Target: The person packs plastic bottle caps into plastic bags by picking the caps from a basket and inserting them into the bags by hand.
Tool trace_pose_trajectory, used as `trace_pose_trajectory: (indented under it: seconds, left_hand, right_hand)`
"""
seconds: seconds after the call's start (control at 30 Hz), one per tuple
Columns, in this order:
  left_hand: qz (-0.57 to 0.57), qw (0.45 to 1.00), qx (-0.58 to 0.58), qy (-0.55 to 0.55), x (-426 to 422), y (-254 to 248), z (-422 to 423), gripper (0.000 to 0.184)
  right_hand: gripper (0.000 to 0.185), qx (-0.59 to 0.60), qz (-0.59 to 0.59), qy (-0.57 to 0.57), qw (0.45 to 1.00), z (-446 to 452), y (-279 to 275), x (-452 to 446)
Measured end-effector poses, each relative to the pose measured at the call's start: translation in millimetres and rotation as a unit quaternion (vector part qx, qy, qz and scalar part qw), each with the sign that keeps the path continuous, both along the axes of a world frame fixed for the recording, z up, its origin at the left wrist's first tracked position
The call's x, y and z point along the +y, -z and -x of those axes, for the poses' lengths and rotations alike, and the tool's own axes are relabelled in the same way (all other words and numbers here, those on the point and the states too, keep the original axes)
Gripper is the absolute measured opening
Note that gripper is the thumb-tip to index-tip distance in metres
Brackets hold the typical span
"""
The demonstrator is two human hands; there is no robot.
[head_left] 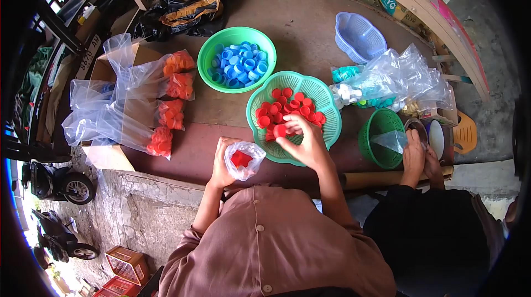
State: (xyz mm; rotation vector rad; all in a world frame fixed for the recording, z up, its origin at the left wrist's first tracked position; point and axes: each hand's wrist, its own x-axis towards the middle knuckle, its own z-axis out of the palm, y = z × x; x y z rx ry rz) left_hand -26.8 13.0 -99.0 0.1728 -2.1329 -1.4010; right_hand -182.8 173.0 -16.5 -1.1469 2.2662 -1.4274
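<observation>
Head cam, looks fwd/down (v. wide).

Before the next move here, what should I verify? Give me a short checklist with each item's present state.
1. Left hand has hold of the clear bag: ok.
2. Bag mouth is open and facing up: ok, red contents show inside.
3. Right hand has a red cap at its thumb and fingers: ok, over the light green basket.
4. Red and blue caps kept apart: ok, the blue caps sit in the green bowl.
5. Co-worker's hands away from the basket: ok, they are off to the right.
6. Number of caps in the bag: cannot tell.
</observation>
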Motion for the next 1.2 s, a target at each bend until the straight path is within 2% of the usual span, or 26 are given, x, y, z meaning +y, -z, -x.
trace_pose_trajectory:
  seconds: [0.07,0.13,0.2,0.27,0.33,0.4,0.43,0.47,0.53,0.6,0.63,0.7,0.73,0.8,0.83,0.9,0.93,0.97,1.03,1.07,1.13,1.2]
  left_hand:
    - [0.005,1.0,-0.002,0.001,0.4,-1.0,1.7,0.064]
    - [0.01,1.0,-0.003,0.002,1.1,-0.7,2.4,0.062]
    - [-0.022,1.0,-0.016,-0.01,2.5,1.8,1.8,0.059]
    - [-0.01,1.0,-0.007,-0.005,2.6,0.9,1.1,0.055]
    - [-0.024,1.0,0.006,-0.002,2.3,-1.9,0.8,0.055]
    - [-0.025,1.0,0.008,-0.004,1.5,-0.3,0.6,0.057]
    - [-0.018,1.0,0.007,-0.005,1.1,-4.0,0.9,0.058]
    - [-0.011,1.0,0.006,-0.005,0.8,-6.0,0.8,0.059]
    - [-0.02,1.0,-0.007,0.0,-0.1,-2.2,-0.5,0.06]
    - [-0.021,1.0,-0.005,0.003,-1.6,3.3,-0.7,0.059]
    - [-0.02,1.0,-0.004,0.003,-1.4,3.4,-0.9,0.059]
    - [-0.055,0.998,-0.01,0.0,-0.3,3.6,-1.9,0.059]
    - [-0.055,0.998,-0.008,0.001,0.9,3.8,-2.4,0.059]
    - [-0.201,0.977,-0.065,0.011,3.7,4.3,-2.7,0.058]
    - [-0.201,0.978,-0.064,0.012,2.1,5.0,-2.0,0.058]
    - [-0.092,0.989,-0.107,0.045,-3.0,4.8,-0.8,0.057]
    - [-0.091,0.989,-0.106,0.045,-2.5,2.1,0.3,0.057]
    - [-0.103,0.988,-0.107,0.05,-0.8,-2.5,1.4,0.054]
    - [-0.115,0.986,-0.109,0.053,1.0,-5.5,3.1,0.051]
    - [-0.134,0.984,-0.11,0.052,1.7,-4.1,3.4,0.051]
    - [-0.152,0.981,-0.113,0.05,2.7,-1.8,2.5,0.05]
    - [-0.119,0.986,-0.11,0.042,1.7,-0.5,2.4,0.048]
  right_hand:
    - [0.035,0.013,0.093,-0.04,0.995,-20.2,-31.1,-10.0]
    - [0.028,0.065,0.1,-0.149,0.982,-32.8,-34.3,-17.8]
    - [0.023,0.106,0.023,-0.18,0.978,-46.5,-32.1,-23.6]
    - [0.024,0.169,0.019,-0.206,0.964,-50.6,-19.7,-25.7]
    - [0.024,0.129,0.075,-0.168,0.974,-48.3,-28.3,-25.8]
    - [0.024,0.053,0.075,-0.1,0.991,-31.1,-18.3,-17.0]
    - [0.021,0.136,0.088,-0.051,0.985,-14.8,-4.8,-15.6]
    - [0.019,0.054,0.077,0.017,0.995,-4.4,11.0,-12.1]
    - [0.021,0.104,-0.086,0.081,0.988,18.2,54.1,3.5]
    - [0.02,0.098,-0.247,0.075,0.961,27.0,78.2,13.2]
    - [0.02,0.1,-0.247,0.075,0.961,27.4,85.4,14.0]
    - [0.017,0.193,-0.369,0.079,0.906,26.0,96.7,15.8]
    - [0.017,0.195,-0.369,0.08,0.905,27.1,101.8,16.0]
    - [0.012,0.197,-0.373,0.088,0.902,29.0,108.6,17.2]
    - [0.012,0.197,-0.373,0.09,0.902,29.2,110.0,19.0]
    - [0.008,0.173,-0.318,0.076,0.929,28.2,107.3,21.1]
    - [0.008,0.174,-0.317,0.077,0.929,27.4,103.1,20.5]
    - [0.008,0.084,-0.231,0.088,0.965,26.7,97.6,20.0]
    - [0.008,-0.053,-0.063,0.091,0.993,18.1,71.0,14.4]
    - [0.008,-0.054,-0.062,0.089,0.993,12.7,53.2,12.1]
    - [0.005,-0.192,0.054,-0.049,0.979,0.8,16.1,8.1]
    - [0.004,-0.013,0.061,-0.105,0.993,-17.1,-14.8,0.5]
